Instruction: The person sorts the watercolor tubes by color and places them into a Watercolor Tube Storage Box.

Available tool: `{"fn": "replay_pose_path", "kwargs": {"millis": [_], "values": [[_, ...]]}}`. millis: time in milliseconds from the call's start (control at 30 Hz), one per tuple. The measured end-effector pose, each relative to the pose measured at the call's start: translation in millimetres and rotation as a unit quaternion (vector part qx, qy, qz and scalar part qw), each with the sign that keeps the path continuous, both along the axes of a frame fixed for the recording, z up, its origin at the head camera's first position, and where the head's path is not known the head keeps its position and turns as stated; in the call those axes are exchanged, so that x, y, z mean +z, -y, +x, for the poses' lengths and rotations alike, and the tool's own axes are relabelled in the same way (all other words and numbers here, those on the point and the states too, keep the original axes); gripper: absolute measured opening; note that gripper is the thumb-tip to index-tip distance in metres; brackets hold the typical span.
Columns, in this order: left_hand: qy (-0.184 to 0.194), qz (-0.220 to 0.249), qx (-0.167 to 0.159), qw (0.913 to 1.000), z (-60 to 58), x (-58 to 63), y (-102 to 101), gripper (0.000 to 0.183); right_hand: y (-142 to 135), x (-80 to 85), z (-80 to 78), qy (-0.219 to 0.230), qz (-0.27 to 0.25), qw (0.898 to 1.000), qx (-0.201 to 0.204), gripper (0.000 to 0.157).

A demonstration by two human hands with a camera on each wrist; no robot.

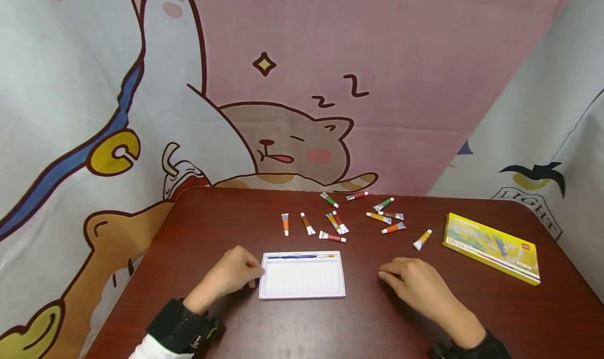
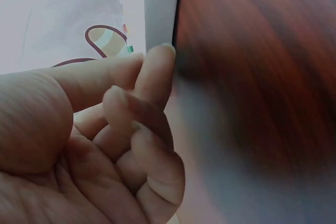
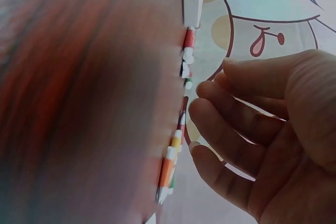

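Note:
A white rectangular tray (image 1: 302, 288) with faint ridges lies flat on the table. Along its far side sits a paintbrush (image 1: 302, 256) with a blue handle and a yellowish tip. At the tray's left edge, my left hand (image 1: 231, 271) pinches the rim between thumb and index finger; the left wrist view has these fingertips (image 2: 157, 59) against the white side wall. My right hand (image 1: 420, 285) hovers or rests low right of the tray, fingers loosely bent around nothing. Beyond the tray lie several small paint tubes (image 1: 332, 237) in orange, brown, red, yellow and green.
A yellow paint box (image 1: 491, 249) lies at the right of the dark wooden table (image 1: 387, 333). One yellow tube (image 1: 422, 240) lies apart from the others, between that box and the scattered group. Behind the table hangs a cloth (image 1: 401, 60) printed with cartoon animals.

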State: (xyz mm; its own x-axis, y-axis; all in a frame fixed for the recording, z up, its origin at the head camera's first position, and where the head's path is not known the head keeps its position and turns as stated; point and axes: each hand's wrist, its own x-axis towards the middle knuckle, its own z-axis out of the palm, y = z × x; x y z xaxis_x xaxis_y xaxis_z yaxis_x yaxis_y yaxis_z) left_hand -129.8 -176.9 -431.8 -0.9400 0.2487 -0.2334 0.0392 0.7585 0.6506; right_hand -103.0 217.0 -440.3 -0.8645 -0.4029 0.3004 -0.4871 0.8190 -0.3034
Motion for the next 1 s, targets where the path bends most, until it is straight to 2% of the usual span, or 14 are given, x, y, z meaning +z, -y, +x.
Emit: {"fn": "replay_pose_path", "kwargs": {"millis": [233,467,1000], "values": [[-0.002,0.004,-0.019,0.9998,-1.7,-0.6,-11.4,0.026,13.1,3.7,-5.1,0.068,0.009,0.997,-0.025,0.006],[-0.009,0.015,-0.043,0.9989,-6.5,-2.0,-28.3,0.025,19.0,3.1,-8.6,0.101,0.022,0.994,-0.041,0.008],[-0.009,0.017,-0.052,0.9984,-12.0,-4.4,-62.2,0.029,20.3,4.4,-16.9,0.192,0.006,0.977,-0.097,0.010]]}}
